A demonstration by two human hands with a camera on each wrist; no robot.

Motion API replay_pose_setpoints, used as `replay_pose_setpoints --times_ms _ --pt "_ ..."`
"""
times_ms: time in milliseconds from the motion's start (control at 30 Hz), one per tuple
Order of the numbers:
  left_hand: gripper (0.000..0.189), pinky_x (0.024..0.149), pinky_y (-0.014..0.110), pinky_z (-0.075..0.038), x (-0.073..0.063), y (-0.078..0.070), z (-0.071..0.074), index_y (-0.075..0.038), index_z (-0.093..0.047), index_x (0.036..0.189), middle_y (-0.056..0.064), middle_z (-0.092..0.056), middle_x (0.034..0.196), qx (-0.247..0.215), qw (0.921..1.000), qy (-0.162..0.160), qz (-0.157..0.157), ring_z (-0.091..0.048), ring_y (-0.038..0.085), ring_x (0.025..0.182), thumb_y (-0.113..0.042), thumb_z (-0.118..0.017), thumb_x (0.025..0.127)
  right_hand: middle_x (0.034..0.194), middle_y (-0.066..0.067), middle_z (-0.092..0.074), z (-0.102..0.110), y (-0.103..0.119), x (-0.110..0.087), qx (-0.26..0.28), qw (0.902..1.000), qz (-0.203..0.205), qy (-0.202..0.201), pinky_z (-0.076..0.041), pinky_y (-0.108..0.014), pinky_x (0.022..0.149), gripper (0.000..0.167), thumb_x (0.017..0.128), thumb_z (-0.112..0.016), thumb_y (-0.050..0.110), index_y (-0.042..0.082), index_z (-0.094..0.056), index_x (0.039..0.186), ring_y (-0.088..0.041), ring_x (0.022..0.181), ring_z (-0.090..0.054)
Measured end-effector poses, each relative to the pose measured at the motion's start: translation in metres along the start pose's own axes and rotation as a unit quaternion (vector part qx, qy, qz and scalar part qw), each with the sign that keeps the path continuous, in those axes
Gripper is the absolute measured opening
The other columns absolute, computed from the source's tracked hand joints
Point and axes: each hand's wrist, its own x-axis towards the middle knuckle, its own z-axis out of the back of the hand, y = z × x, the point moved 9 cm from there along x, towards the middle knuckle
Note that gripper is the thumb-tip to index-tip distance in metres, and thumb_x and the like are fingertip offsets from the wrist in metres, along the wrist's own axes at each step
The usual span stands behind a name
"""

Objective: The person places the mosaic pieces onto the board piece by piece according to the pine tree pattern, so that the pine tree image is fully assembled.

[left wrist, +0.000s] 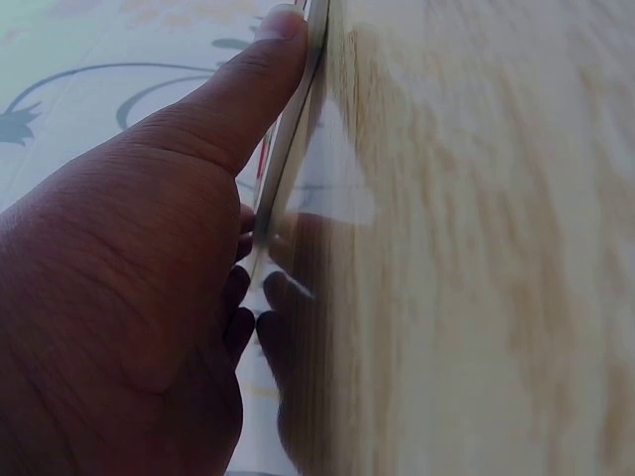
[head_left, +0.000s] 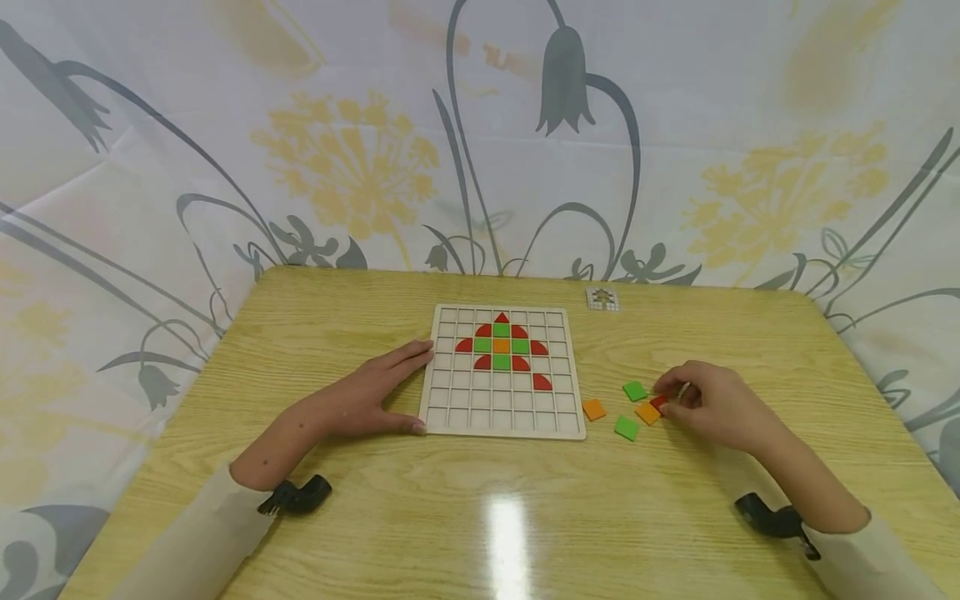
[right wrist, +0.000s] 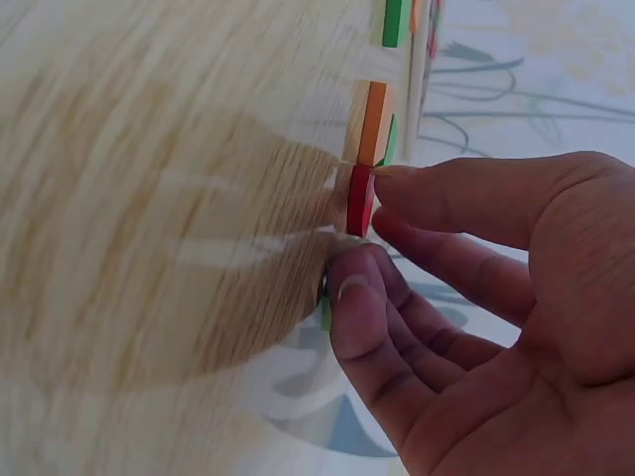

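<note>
A square white grid board (head_left: 502,410) lies on the table with red, green and orange tiles in a tree-like pattern. My left hand (head_left: 360,400) rests along its left side, fingers extended, with the thumb at the near corner; in the left wrist view the left thumb (left wrist: 268,69) lies along the board's edge. To the right of the board, my right hand (head_left: 716,407) pinches a red tile (right wrist: 360,201) low at the table. Beside that tile lie an orange tile (head_left: 648,412) and a green tile (head_left: 635,391).
Nearer the board are another orange tile (head_left: 594,409) and another green tile (head_left: 627,428). A small pattern card (head_left: 603,299) lies at the back of the wooden table (head_left: 360,517). Floral fabric (head_left: 480,167) hangs behind and around it.
</note>
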Motion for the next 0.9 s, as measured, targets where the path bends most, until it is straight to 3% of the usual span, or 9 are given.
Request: replay_pose_setpoints --times_ms 433,900 --pt "0.11 0.126 0.055 -0.029 0.0005 0.0022 -0.0012 -0.014 -0.021 0.171 0.002 -0.012 0.179 0.007 1.0 -0.001 0.004 -0.017 0.029 0.163 -0.064 -0.076 0.091 0.093 0.0 -0.065 -0.0034 0.0009 -0.0016 0.002 0.9996 0.002 0.029 -0.052 -0.027 0.064 0.013 0.089 -0.084 0.005 0.01 -0.074 0.095 -0.006 0.074 -0.059" --pt "0.109 0.126 0.057 -0.029 -0.0006 0.0015 -0.0008 -0.014 -0.021 0.171 0.003 -0.012 0.179 0.003 1.0 -0.002 0.002 -0.017 0.03 0.163 -0.064 -0.075 0.092 0.089 0.007 -0.065 -0.0071 0.0024 -0.0025 -0.011 0.9986 0.005 0.052 -0.052 -0.027 0.066 0.011 0.094 -0.081 0.009 0.011 -0.072 0.099 -0.005 0.075 -0.057"
